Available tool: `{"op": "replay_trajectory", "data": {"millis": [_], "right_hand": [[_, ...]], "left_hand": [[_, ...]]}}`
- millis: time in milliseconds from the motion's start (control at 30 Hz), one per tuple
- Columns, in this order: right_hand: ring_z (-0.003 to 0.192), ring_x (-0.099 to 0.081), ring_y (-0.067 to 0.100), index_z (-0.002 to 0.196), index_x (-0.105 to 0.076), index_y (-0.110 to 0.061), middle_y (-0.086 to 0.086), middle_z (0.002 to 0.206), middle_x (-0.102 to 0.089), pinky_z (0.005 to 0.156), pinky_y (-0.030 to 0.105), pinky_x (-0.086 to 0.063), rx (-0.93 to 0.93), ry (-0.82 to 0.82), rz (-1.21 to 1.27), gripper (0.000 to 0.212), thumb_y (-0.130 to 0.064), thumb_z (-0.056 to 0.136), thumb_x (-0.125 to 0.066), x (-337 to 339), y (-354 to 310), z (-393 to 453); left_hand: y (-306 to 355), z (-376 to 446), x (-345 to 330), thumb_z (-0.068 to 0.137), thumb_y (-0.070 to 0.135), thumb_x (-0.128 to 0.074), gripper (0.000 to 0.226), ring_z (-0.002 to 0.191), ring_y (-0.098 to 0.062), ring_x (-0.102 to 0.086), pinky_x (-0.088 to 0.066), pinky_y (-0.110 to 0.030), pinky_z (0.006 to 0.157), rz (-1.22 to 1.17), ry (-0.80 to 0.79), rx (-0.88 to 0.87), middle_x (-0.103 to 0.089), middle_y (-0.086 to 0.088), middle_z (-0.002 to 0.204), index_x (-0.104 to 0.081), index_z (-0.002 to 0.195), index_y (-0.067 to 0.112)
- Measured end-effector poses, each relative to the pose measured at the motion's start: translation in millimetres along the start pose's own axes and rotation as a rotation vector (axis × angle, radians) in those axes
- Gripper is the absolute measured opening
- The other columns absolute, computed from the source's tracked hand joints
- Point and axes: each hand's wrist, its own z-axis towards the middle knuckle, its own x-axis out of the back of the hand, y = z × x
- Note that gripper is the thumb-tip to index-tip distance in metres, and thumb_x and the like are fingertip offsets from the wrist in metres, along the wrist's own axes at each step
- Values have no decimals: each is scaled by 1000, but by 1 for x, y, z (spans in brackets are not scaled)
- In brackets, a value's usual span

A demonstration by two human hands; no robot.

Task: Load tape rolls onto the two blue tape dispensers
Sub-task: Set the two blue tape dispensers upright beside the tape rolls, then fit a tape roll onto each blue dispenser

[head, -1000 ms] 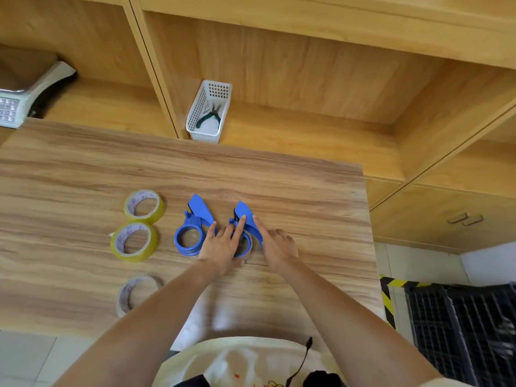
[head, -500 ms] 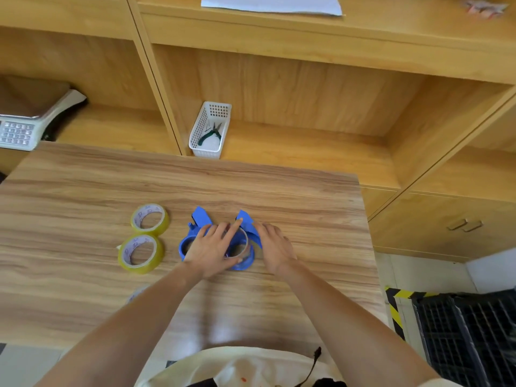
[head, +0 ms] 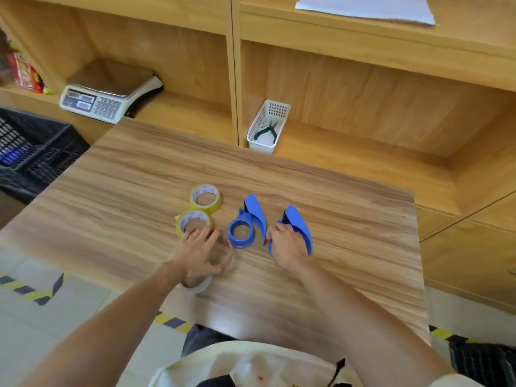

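Two blue tape dispensers lie side by side on the wooden table (head: 349,247). The left dispenser (head: 243,225) lies free with its ring bare. My right hand (head: 284,243) grips the right dispenser (head: 300,226) from the near side. My left hand (head: 196,254) is closed around a clear tape roll (head: 224,256), which is blurred, just left of the free dispenser. Two yellow tape rolls lie flat left of the dispensers, one farther (head: 205,198) and one nearer (head: 192,221), the nearer touching my fingertips. A whitish roll (head: 201,286) peeks out under my left wrist.
A white basket (head: 268,127) with pliers stands on the shelf behind the table. A weighing scale (head: 109,96) sits on the left shelf and a black crate (head: 28,146) stands left of the table. Paper (head: 363,8) lies on the top shelf.
My left hand has moved left, away from the right dispenser, carrying the clear roll toward the near yellow roll. My right hand stays on the right dispenser. The view has shifted left.
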Motion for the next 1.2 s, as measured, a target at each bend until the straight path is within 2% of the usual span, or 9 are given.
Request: {"op": "replay_trajectory", "data": {"millis": [167, 367, 500, 733, 833, 933, 1033, 1100, 1200], "right_hand": [[124, -46, 30, 122, -51, -14, 7, 128, -53, 93, 44, -43, 17, -22, -26, 36, -2, 89, -42, -2, -25, 7], [121, -46, 29, 127, -47, -15, 5, 130, -51, 91, 42, -44, -14, -37, -29, 43, 1, 87, -44, -1, -41, 21], [122, -45, 29, 129, -44, -15, 5, 132, -50, 95, 43, -43, -73, -34, -16, 43, -1, 89, -45, 0, -48, 33], [123, -46, 30, 135, -38, -15, 6, 134, -50, 95, 41, -42, -182, 5, 12, 49, -2, 88, -46, 7, -66, 52], [126, -44, 28, 140, -34, -17, 5, 138, -48, 96, 40, -43, -236, 29, 32, 55, -2, 89, -47, 7, -65, 55], [132, -38, 29, 148, -28, -20, 5, 145, -40, 100, 43, -41, -282, -3, 52, 61, -4, 91, -46, 4, -60, 50], [137, -31, 31, 152, -21, -25, 6, 151, -32, 101, 47, -41, -303, -64, 80, 68, -2, 92, -44, -2, -57, 43], [139, -29, 32, 154, -14, -26, 6, 153, -29, 101, 47, -42, -307, -93, 103, 71, -4, 93, -44, -7, -56, 38], [136, -32, 30, 155, -8, -25, 6, 152, -32, 100, 45, -43, -318, -87, 143, 76, -3, 92, -46, -10, -55, 33]], "left_hand": [[-28, -30, -5, 56, 71, -54, 87, 108, -28, -57, -38, -43, 103, 32, -135, 7, -54, -2, 113, -48, 125, 19], [-46, -35, -6, 54, 85, -52, 94, 104, -26, -55, -37, -43, 103, 46, -135, -81, -51, 1, 110, -44, 122, 21], [-59, -27, 8, 51, 102, -23, 111, 117, -22, -46, -28, -43, 111, 46, -283, -115, -44, 6, 123, -34, 133, 29], [-87, 8, 19, 80, 71, -7, 82, 128, -24, -46, -36, -37, 102, 38, -194, -146, -43, -1, 140, -37, 142, 27], [-98, 29, 14, 94, 33, -44, 56, 140, -23, -33, -30, -37, 109, 177, -299, -189, -33, -4, 151, -32, 147, 21], [-101, 39, 5, 91, 14, -53, 65, 144, -23, -25, -17, -38, 117, 283, -377, -263, -32, -2, 153, -28, 151, 24], [-98, 43, -5, 90, 5, -48, 63, 140, -25, -34, -16, -36, 117, 356, -374, -287, -41, -2, 149, -32, 149, 23], [-98, 46, -8, 86, 1, -50, 61, 128, -27, -51, -29, -34, 112, 327, -322, -302, -55, -2, 138, -41, 143, 23], [-100, 47, -4, 60, 17, -74, 49, 72, -20, -73, -56, -25, 63, 254, -183, -380, -76, 2, 92, -69, 109, 25]]}}
